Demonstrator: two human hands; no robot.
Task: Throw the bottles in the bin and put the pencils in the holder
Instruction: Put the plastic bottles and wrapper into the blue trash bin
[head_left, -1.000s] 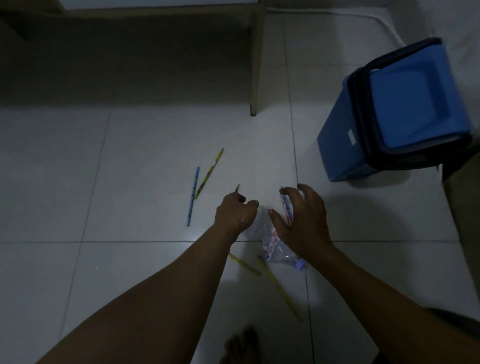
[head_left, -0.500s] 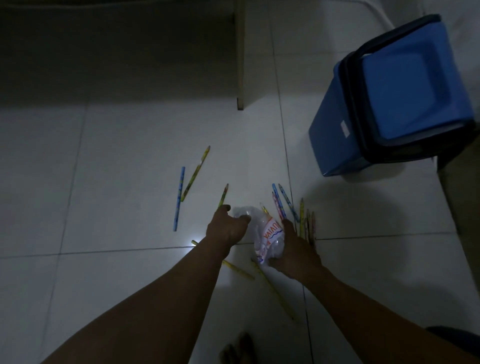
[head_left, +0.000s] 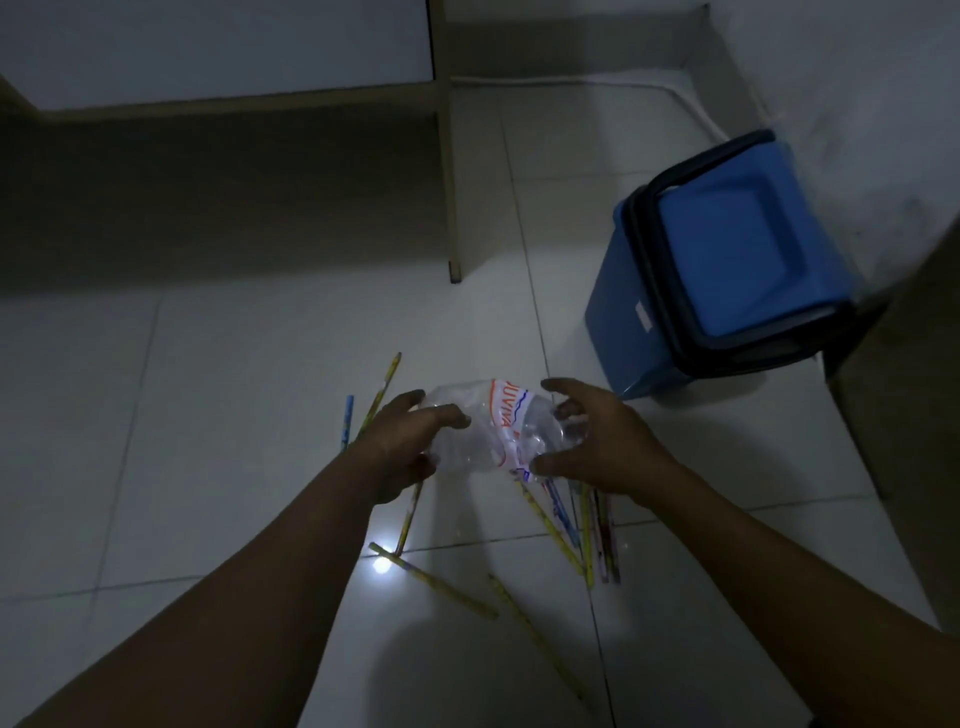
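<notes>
Hands hold the crushed plastic bottle (head_left: 493, 428) above the pencils (head_left: 576, 519): left hand (head_left: 410, 441) and right hand (head_left: 597, 441) grip its ends. It looks light, soft, probably slippery; hold the middle.

One bottle (head_left: 491, 434), one bin (head_left: 727, 270), two hands, and roughly ten pencils (head_left: 550, 535); the clustered ones are hard to count.

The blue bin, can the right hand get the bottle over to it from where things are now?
Probably yes. The right hand and left hand hold the crumpled bottle between them, and the blue bin stands just beyond to the right with bare floor between. Its swing lid looks shut, so it would need pushing in.
</notes>
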